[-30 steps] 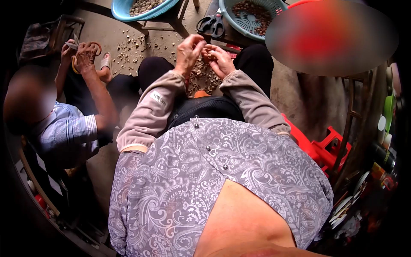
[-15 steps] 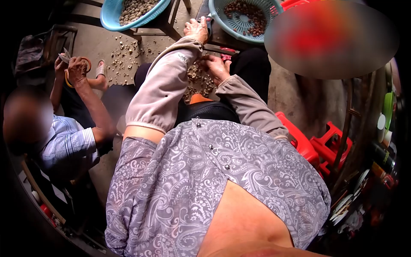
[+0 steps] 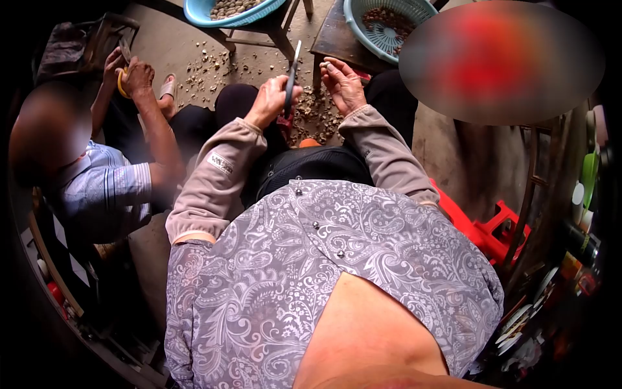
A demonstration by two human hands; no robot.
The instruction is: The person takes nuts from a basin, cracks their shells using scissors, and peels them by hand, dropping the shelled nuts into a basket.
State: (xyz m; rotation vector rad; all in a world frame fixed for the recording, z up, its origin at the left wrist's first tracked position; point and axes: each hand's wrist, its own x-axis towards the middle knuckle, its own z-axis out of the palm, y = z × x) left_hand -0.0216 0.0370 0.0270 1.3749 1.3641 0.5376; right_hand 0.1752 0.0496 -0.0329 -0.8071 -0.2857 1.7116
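Observation:
My left hand (image 3: 273,100) is closed around a pair of black-handled scissors (image 3: 291,81), its narrow blade pointing up and away from me. To its right, my right hand (image 3: 343,85) is raised with thumb and fingertips pinched on a small pale nut (image 3: 326,64). The hands are apart, above my lap. Beneath them, broken shells (image 3: 314,117) lie in a heap between my knees. Ahead of my right hand, a blue-green basket (image 3: 353,26) with brown kernels sits on a dark wooden stool (image 3: 334,42).
A light-blue basket (image 3: 194,19) of pale nuts stands on another stool at the top. Shell bits (image 3: 207,74) litter the floor. At left, a seated person (image 3: 120,178) holds yellow-handled scissors (image 3: 121,83). Red plastic stools (image 3: 499,227) are at right, near a wooden frame.
My left hand has drawn back from beside the blue-green basket with the scissors, now over my lap. My right hand has lifted forward from the shell heap. The view has shifted slightly.

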